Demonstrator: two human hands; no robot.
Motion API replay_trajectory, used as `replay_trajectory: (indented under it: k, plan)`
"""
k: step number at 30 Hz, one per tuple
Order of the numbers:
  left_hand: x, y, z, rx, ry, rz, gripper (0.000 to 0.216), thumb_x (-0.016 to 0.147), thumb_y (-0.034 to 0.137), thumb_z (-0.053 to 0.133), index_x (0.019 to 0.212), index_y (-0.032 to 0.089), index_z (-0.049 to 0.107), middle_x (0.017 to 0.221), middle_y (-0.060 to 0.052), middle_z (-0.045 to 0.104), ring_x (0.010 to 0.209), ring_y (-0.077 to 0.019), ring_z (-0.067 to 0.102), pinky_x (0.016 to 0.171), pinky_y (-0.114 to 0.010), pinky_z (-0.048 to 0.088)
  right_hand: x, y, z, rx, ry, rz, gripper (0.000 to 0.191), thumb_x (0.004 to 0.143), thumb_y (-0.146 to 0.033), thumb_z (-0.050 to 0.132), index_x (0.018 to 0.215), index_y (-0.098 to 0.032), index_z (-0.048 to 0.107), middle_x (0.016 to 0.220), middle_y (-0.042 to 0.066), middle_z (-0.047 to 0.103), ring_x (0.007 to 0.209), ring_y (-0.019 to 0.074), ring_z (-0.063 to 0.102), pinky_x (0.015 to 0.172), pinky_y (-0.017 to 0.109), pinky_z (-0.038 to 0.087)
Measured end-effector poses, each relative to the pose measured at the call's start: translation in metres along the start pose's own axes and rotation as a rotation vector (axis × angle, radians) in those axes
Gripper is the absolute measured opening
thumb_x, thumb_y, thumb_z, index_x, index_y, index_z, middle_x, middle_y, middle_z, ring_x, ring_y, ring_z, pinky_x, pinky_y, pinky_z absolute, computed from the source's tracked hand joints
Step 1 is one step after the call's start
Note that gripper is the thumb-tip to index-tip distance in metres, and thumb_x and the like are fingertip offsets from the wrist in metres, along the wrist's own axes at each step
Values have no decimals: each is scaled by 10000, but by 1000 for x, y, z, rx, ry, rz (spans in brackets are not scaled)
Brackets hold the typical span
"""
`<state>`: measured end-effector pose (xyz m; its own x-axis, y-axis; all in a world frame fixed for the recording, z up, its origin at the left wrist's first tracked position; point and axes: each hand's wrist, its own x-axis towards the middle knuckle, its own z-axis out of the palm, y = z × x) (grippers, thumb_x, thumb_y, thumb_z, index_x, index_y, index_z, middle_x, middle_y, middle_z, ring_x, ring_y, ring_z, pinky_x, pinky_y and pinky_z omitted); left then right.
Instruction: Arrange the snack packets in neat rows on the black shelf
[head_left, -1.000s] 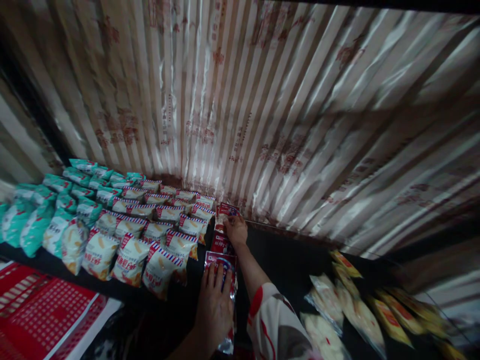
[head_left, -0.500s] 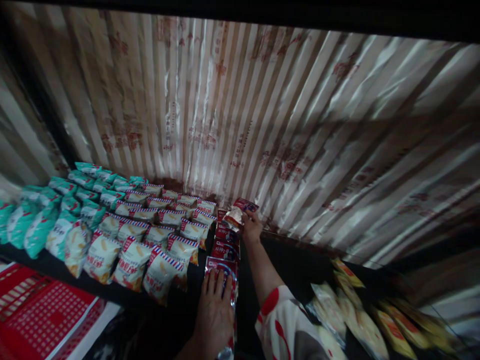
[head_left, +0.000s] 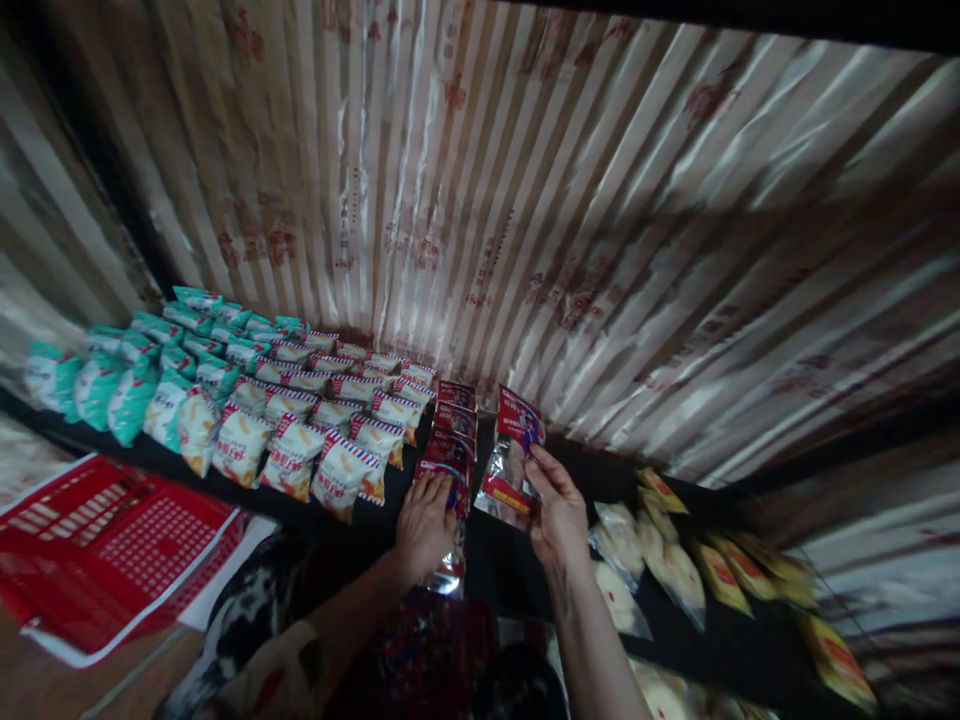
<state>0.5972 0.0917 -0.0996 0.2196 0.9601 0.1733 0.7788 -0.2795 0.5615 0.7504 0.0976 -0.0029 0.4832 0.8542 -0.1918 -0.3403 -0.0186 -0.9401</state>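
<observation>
My right hand [head_left: 559, 505] pinches a dark red snack packet [head_left: 511, 455] by its right edge, holding it upright above the black shelf. Its front has pale lettering and a clear, silvery lower part. On the left, a row of similar dark red packets [head_left: 455, 420] runs from the back of the shelf to the front. My left hand [head_left: 426, 530] lies on the front packet of that row, fingers stretched over its face and covering much of it. The silvery lower end of that packet shows below the hand.
White bags with striped tops [head_left: 289, 455] stand in rows on the left, with teal bags [head_left: 131, 400] beyond. Clear-wrapped pale food [head_left: 671, 570] and yellow packets [head_left: 724, 575] lie on the right. A red basket [head_left: 112, 560] sits at lower left. Striped sheeting [head_left: 420, 200] covers the back.
My right hand has drawn its packet from the row's far end towards me and right, turning it upright. My left hand stays on the front packet. The view has shifted.
</observation>
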Motion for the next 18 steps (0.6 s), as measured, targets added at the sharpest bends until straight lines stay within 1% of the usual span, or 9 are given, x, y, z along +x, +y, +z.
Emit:
replay_trajectory:
  k: [2,5,7,9,11,13,15,18]
  plan:
    - [4,-2,-5,-85,-4,-1,428,864,176,352,1254,121,520,1329,-75,518,1276,-215,406,1081,-403,318,-20,9,-14,-10,10,43,559,481,-370,822,992,-211,656,787,7,705,612,167,647,547,296,538]
    - [11,-4,-13,-196,28,-22,398,867,163,344,1196,123,565,1268,-76,572,1247,-191,444,1079,-374,329,-43,22,-29,-45,21,99,599,489,-402,812,1034,-223,641,780,1,711,577,172,642,526,309,537]
    - [12,-5,-19,-226,60,-51,381,869,165,346,1165,129,583,1239,-71,593,1232,-178,459,1077,-347,335,-53,31,-34,-83,16,112,601,504,-419,799,1047,-218,638,748,-3,707,556,168,632,516,308,534]
    - [10,-7,-25,-241,105,-92,373,874,168,336,1145,134,590,1224,-70,598,1225,-171,464,1074,-332,339,-59,41,-36,-149,-22,106,568,530,-428,777,1035,-202,649,703,-7,692,545,162,618,513,302,529]
    - [2,-10,-30,-256,154,-137,364,872,166,329,1115,145,598,1187,-69,613,1193,-169,490,1059,-333,356,-61,54,-34,-249,-68,48,502,567,-427,743,1003,-189,670,686,-1,682,559,161,612,533,300,527]
    - [-10,-12,-33,-264,193,-180,354,871,169,322,1083,164,605,1143,-63,627,1135,-168,530,1035,-346,383,-61,67,-28,-371,-96,-57,427,608,-415,697,966,-182,690,729,20,688,620,173,622,589,306,529]
    - [-27,-14,-34,-265,223,-218,352,877,184,309,1077,179,599,1132,-60,627,1102,-172,548,1016,-361,400,-60,80,-21,-487,-109,-164,362,646,-391,647,938,-183,701,830,49,694,724,190,635,675,316,526]
    - [-51,-16,-30,-267,246,-275,360,888,234,312,1144,171,557,1185,-79,596,1146,-188,520,1026,-376,385,-61,95,-8,-645,-112,-279,317,696,-345,564,931,-177,697,1002,92,661,902,215,617,828,345,489]
